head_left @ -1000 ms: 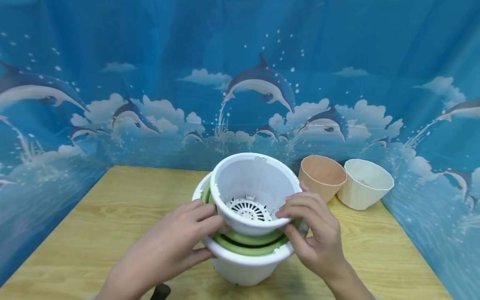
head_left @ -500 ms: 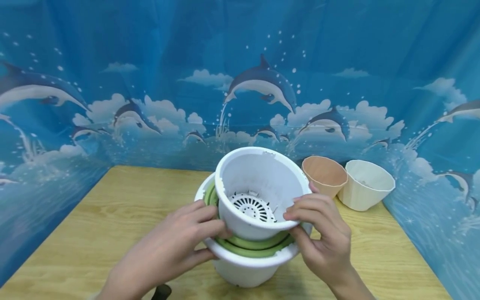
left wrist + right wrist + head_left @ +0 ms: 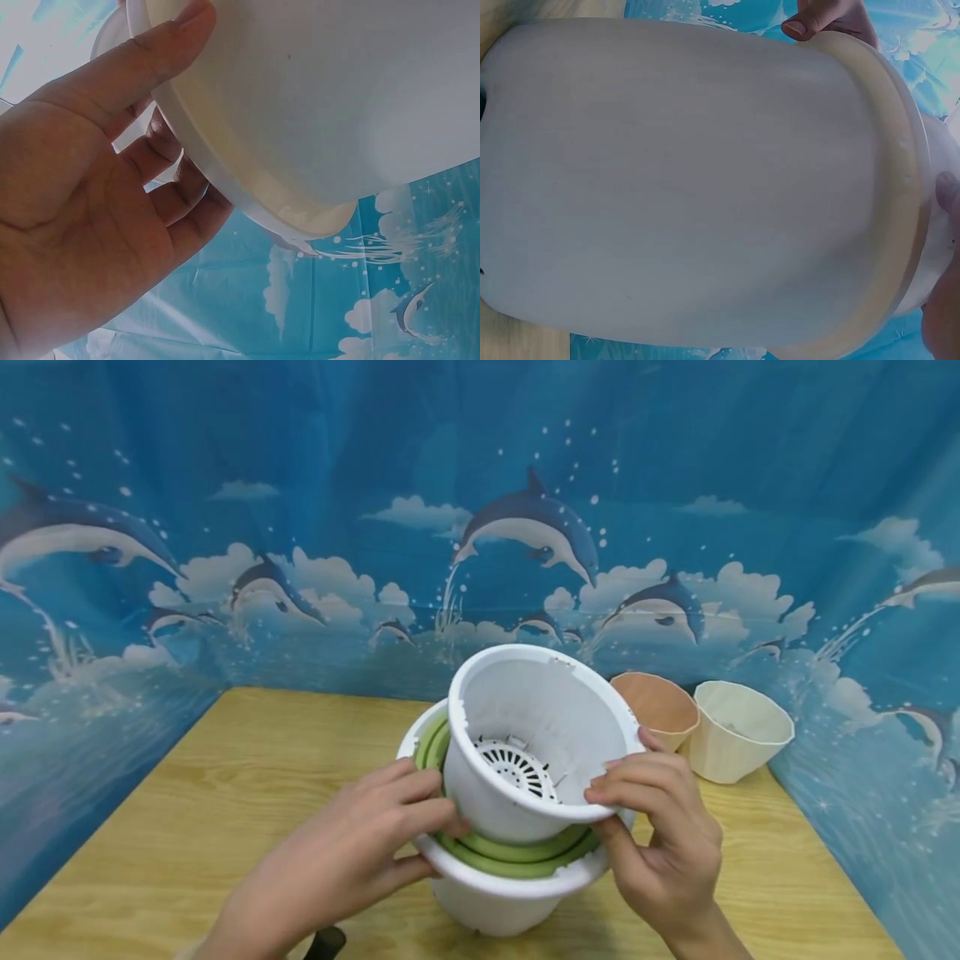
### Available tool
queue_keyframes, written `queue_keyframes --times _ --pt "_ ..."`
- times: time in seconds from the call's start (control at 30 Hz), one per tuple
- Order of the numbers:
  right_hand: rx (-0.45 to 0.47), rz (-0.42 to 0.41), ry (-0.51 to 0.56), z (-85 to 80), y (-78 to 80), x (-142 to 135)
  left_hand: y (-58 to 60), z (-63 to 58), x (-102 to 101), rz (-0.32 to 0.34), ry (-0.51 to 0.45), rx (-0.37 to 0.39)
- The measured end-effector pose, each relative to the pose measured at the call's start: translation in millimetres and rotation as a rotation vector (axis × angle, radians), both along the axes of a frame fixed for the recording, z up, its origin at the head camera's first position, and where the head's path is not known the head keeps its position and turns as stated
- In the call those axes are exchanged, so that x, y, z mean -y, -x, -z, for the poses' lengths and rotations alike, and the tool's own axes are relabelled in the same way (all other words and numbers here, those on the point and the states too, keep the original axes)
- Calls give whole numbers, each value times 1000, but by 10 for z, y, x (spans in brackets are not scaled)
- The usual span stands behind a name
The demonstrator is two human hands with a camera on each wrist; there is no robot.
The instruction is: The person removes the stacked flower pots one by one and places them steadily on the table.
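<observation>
A white plastic flowerpot [image 3: 555,702] with a slotted base tilts up out of a nested stack. Below it show the green rims [image 3: 517,867] of further pots, sitting inside a larger white flowerpot [image 3: 498,906]. My right hand [image 3: 667,835] pinches the upper white pot's near right rim, fingers inside and thumb outside. At the left, my left hand [image 3: 360,835] grips the larger pot's rim, its thumb against the outer wall in the left wrist view and its fingers over the edge. The large pot's plain side [image 3: 690,180] fills most of the right wrist view.
A terracotta-coloured pot [image 3: 656,706] and a cream faceted pot [image 3: 738,731] stand side by side at the back right of the wooden table [image 3: 300,752]. A dark handle end [image 3: 327,941] lies beside the left forearm. A dolphin-print curtain [image 3: 375,485] encloses the table.
The right hand has raised the upper white pot and shifted it right, so it tilts more above the stack. The left hand keeps its hold on the larger pot's rim.
</observation>
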State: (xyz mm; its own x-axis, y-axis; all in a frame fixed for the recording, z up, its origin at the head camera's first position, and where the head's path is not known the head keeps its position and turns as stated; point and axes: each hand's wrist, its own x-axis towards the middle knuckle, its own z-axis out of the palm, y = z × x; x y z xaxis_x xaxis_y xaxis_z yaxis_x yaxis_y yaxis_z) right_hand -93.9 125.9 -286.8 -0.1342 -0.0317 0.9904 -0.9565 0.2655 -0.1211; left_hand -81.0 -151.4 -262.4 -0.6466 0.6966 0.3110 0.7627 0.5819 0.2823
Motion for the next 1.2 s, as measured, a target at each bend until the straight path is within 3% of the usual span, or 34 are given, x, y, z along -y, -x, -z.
queue_keyframes --times 0.2,0.4,0.53,0.97,1.2 --pt "-66 15 78 -31 -2 13 13 -11 -14 3 0 -11" --pt "-200 5 326 -102 17 63 13 -17 -10 2 3 13" --pt "-218 41 437 -145 30 51 19 -25 -13 -2 7 4" --pt "-208 69 541 -161 79 -38 24 18 -32 -46 15 -22" --pt "-201 91 595 -159 111 -104 20 38 -25 3 31 -111"
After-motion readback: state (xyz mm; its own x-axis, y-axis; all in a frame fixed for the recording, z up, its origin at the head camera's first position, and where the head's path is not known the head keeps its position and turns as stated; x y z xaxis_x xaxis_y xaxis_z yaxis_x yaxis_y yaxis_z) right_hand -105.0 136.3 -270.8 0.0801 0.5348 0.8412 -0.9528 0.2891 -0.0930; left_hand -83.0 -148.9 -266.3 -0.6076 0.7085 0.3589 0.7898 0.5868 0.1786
